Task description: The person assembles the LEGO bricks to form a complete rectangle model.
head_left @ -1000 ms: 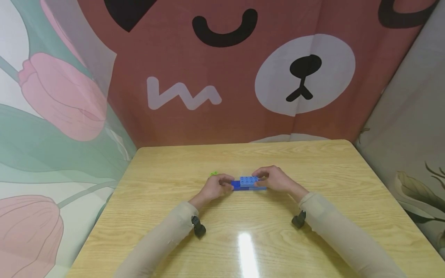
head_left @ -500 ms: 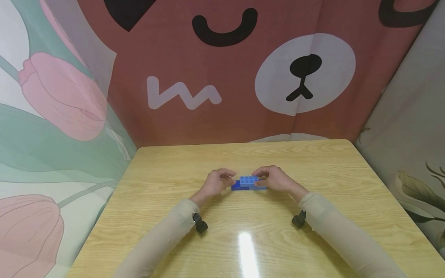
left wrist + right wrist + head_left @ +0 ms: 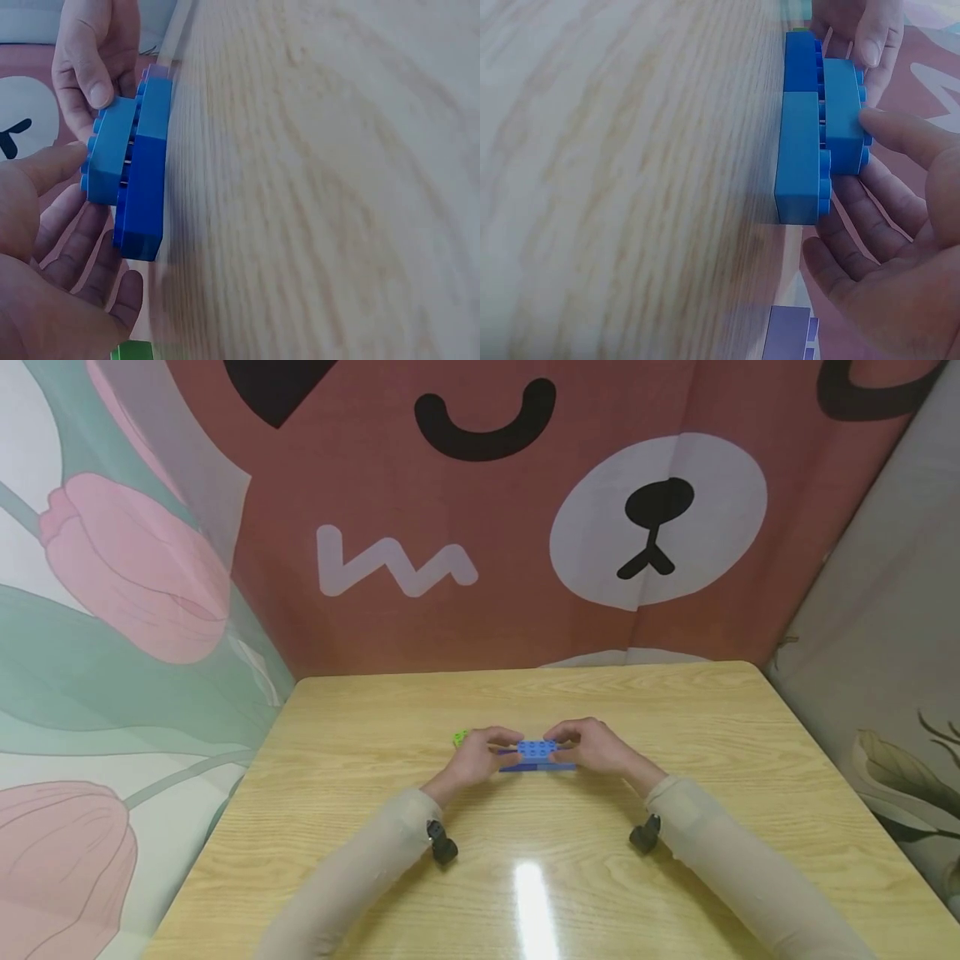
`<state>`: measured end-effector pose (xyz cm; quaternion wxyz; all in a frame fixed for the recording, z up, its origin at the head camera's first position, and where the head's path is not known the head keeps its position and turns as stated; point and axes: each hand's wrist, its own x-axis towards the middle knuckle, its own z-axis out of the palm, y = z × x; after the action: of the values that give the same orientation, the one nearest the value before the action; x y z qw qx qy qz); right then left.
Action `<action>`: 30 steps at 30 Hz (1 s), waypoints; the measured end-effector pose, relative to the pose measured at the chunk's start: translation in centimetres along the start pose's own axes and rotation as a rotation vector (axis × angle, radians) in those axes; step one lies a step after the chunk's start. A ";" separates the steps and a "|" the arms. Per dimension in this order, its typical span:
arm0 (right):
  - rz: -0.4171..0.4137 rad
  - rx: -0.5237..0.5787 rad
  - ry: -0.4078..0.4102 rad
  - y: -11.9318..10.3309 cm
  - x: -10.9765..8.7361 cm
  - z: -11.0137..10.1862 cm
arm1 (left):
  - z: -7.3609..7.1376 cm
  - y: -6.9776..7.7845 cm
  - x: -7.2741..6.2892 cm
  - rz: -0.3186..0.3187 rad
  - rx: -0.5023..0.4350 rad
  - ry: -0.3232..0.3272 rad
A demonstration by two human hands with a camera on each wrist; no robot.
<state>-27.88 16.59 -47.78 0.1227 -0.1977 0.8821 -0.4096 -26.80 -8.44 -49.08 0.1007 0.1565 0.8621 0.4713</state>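
A light blue brick (image 3: 537, 748) lies across the joint of a dark blue brick (image 3: 145, 206) and a second light blue brick (image 3: 799, 161), which stand end to end on the table. Studs show in a narrow gap under the upper brick. My left hand (image 3: 480, 756) pinches the upper brick near its left end, thumb on the near side and fingers behind. At the right end, my right hand (image 3: 596, 747) pinches the same brick between thumb and fingers. Fingers partly cover both ends of the lower row in the head view.
A green brick (image 3: 461, 738) sits on the wooden table (image 3: 375, 710) just behind my left hand. Past the right end of the blue row stands a purple brick (image 3: 786, 334), hidden behind my right hand in the head view. A printed cloth (image 3: 420, 635) hangs behind the table.
My left hand has let go of the dark blue brick, lifted a little and moved right to the upper light blue brick. My right hand has stayed in place.
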 end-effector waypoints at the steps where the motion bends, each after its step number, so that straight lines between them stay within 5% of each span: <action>1: 0.000 0.000 0.001 0.0 0.0 0.0 | 0.1 0.0 0.1 0.008 0.005 -0.002; 30: 0.027 0.027 0.001 0.1 0.1 0.2 | 0.3 -0.1 0.2 -0.034 0.034 -0.023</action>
<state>-27.93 16.45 -48.05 0.1306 -0.1840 0.8791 -0.4199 -26.87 -8.19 -49.35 0.1158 0.1490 0.8714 0.4528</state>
